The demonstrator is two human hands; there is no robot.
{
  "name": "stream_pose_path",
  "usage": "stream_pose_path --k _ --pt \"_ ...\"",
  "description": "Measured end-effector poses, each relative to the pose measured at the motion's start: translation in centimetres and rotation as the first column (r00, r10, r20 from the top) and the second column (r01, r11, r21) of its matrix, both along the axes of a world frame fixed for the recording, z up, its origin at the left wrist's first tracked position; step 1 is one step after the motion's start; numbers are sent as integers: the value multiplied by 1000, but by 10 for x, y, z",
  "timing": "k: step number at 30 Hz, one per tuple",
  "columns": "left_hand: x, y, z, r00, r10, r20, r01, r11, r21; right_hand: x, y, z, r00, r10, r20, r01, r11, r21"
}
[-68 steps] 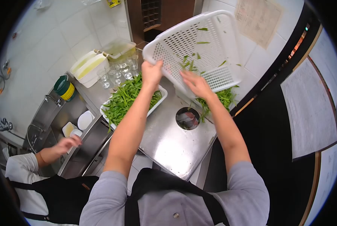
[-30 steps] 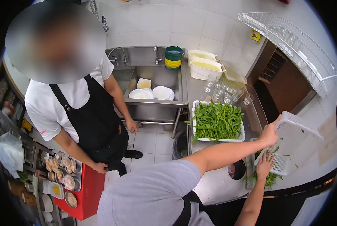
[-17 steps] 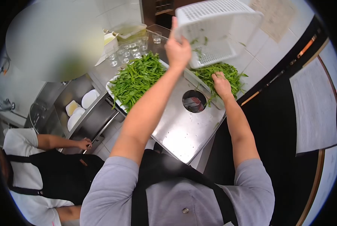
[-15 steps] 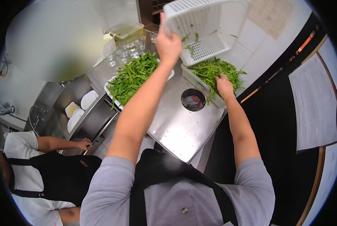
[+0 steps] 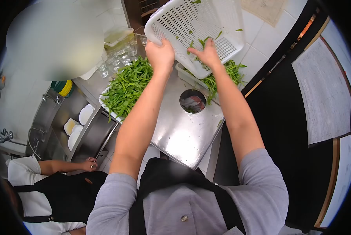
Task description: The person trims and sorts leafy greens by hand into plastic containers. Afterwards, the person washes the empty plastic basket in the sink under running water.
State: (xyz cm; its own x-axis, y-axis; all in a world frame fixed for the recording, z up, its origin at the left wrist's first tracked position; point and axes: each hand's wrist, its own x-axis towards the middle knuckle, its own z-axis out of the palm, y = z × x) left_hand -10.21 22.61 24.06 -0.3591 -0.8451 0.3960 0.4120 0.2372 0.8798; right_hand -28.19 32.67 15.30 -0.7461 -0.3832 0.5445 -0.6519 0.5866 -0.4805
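A white tray [image 5: 105, 111] heaped with greens [image 5: 125, 87] is sitting on the steel counter [image 5: 183, 135], drinking glasses [image 5: 116, 58] standing behind it. A co-worker's hand [image 5: 90, 163] is resting at the sink [image 5: 60, 121] holding white dishes [image 5: 85, 114].

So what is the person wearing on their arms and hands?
Short grey sleeves end above the elbows, under a black apron with shoulder straps. The forearms are bare, and the left hand and right hand have no gloves, rings or watch that show.

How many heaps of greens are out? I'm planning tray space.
2: one heap of greens in the tray left of the counter hole, another heap right of it, partly hidden under the white basket.
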Motion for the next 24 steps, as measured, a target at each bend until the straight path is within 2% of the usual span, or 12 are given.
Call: stream_pose_path --k 2,3,5,6,7,9,13,15,17,19,20,24 --pt "-3 5 -3 997 -57 -46 62 989 134 13 -24 -21 964 -235 -125 215 965 -151" --pt "-2 5 -6 997 -60 -39 65 988 140 16 -18 -26 964 -238 -119 220 965 -144" --pt "0 -4 -3 990 -104 -99 127 957 261 17 -12 -24 992 -99 -73 71 946 -316" --pt "4 -8 -1 990 -121 -67 134 954 269 19 -12 -27 967 -156 -200 72 924 -375" --pt "5 -9 -1 991 -122 -61 134 955 265 19 -11 -30 968 -158 -194 75 923 -378" --pt "6 -7 1 984 -129 -125 159 949 273 15 -6 -32 996 -1 87 29 949 -313" --pt "6 -8 -9 996 -81 -41 88 974 208 2 4 -41 987 161 -21 -162 958 -236" --pt "10 -6 -10 998 -2 -60 4 1000 31 -14 10 -31 973 122 -197 -116 992 39" --pt "8 -8 -12 1000 -3 -31 4 1000 29 -10 16 -24 990 97 -101 -92 994 51" --pt "5 -4 -14 1000 -17 -1 17 999 30 2 13 -22 972 219 -83 -212 973 87" --pt "3 -2 -14 999 -15 -38 16 1000 22 11 10 -20 992 123 1 -122 978 169" --pt "5 8 -11 999 -25 -26 25 1000 -7 3 19 -37 966 254 -50 -229 927 296"
